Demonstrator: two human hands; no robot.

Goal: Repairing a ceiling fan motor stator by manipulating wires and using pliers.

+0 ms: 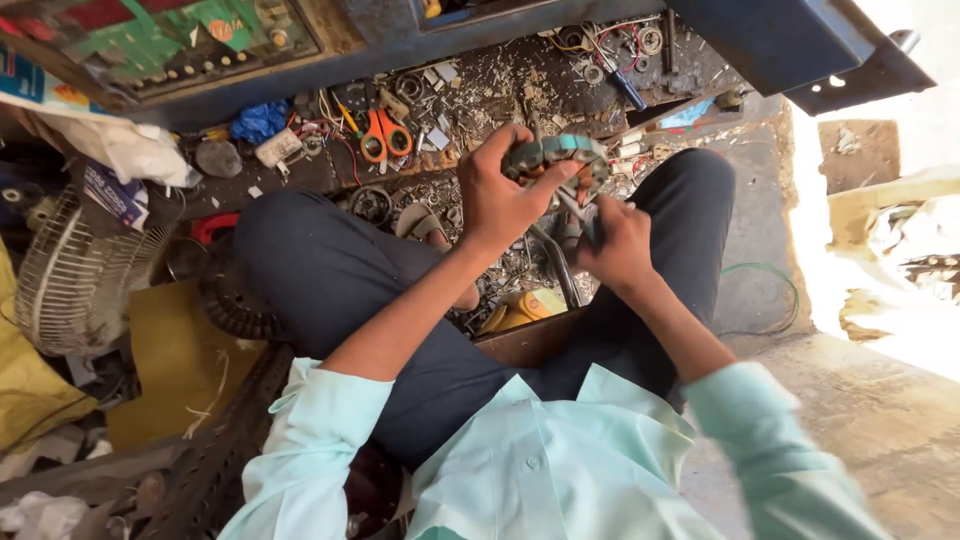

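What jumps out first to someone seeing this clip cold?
At upper centre, the left hand holds up a ring-shaped motor winding with teal wrapping, while the right hand works just below it, its grip unclear. Behind them, orange-handled scissors lie on the scrap-strewn workbench, and a wire fan guard sits at far left.

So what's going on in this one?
A person sits cross-legged on the floor among scattered scrap and parts. The left hand holds up a ring-shaped motor winding with teal and copper coils, gripped at its edge. The right hand is closed just below it, seemingly around a small tool, though that is too blurred to identify. Orange-handled scissors lie on the cluttered surface beyond, and a wire fan guard sits off to one side.
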